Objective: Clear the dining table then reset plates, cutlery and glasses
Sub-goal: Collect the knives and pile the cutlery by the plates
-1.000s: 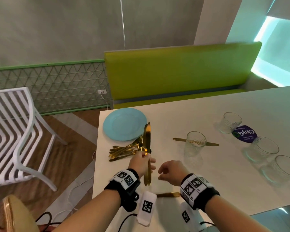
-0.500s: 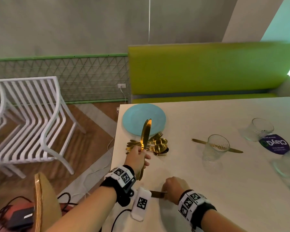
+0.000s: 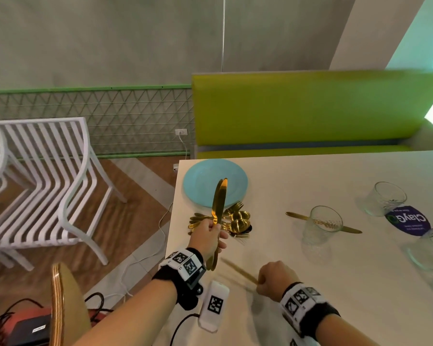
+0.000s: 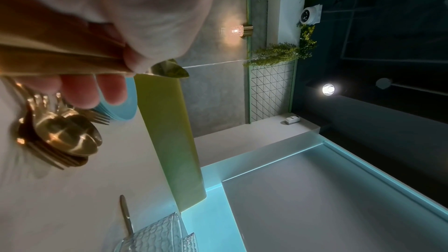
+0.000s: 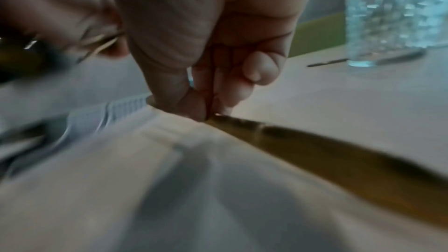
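My left hand grips gold knives upright, blades pointing up over the blue plate near the table's far left corner. In the left wrist view the fingers curl round the knife handles. Beside it lies a pile of gold spoons and forks. My right hand pinches a blurred gold knife low over the table's near edge. A further gold knife lies behind a clear glass.
More clear glasses and a purple round coaster sit at the right on the white table. A green bench runs behind it. White slatted chairs and cables are on the floor left.
My right hand has taken the knife from the near edge and lifted it, swinging it toward the left hand. The left hand holds its knives upright throughout; my view turned left.
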`<state>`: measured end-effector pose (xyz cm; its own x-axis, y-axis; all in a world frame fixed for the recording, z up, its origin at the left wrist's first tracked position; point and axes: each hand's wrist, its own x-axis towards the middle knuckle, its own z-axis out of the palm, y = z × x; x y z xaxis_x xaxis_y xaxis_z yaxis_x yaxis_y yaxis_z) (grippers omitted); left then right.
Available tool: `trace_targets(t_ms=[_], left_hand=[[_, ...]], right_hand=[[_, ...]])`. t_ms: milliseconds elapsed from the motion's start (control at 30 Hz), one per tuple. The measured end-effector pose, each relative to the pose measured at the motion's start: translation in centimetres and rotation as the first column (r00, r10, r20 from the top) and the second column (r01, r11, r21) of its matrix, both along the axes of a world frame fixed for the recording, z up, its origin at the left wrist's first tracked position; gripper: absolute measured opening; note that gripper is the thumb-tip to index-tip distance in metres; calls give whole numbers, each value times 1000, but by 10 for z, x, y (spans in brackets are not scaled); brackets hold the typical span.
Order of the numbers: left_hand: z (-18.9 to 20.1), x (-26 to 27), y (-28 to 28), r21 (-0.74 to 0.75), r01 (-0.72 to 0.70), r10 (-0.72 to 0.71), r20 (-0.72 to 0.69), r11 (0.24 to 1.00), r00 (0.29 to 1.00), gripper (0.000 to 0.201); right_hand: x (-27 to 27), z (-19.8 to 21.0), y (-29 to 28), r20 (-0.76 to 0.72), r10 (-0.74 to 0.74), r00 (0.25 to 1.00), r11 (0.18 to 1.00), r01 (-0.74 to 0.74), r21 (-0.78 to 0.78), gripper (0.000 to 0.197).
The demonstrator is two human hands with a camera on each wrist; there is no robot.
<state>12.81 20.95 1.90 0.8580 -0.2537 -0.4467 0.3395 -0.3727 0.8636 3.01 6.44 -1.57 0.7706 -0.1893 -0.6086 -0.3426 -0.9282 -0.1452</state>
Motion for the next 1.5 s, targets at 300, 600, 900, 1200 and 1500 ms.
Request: trace_targets(t_ms=[300, 600, 900, 1200, 1500], left_hand=[[11, 3, -31, -106, 85, -92, -61, 991, 994, 13], [26, 1, -63, -252, 248, -290, -145, 935, 946, 18], [19, 8, -86, -128, 310, -323, -102, 942, 941, 12], [20, 38, -120, -86, 111, -118, -85, 990, 989, 14], [14, 50, -148, 1, 20, -20, -88, 1000, 996, 18]], right_hand=[[34, 59, -43, 174, -656, 735, 623, 397, 674, 17], [55, 73, -44, 145, -781, 607, 470, 421, 776, 10], [46, 68, -84, 292, -685, 668, 691, 467, 552, 18], [42, 62, -239, 446, -592, 671, 788, 598, 147, 20], [73, -1, -253, 127, -174, 977, 982, 182, -56, 30]])
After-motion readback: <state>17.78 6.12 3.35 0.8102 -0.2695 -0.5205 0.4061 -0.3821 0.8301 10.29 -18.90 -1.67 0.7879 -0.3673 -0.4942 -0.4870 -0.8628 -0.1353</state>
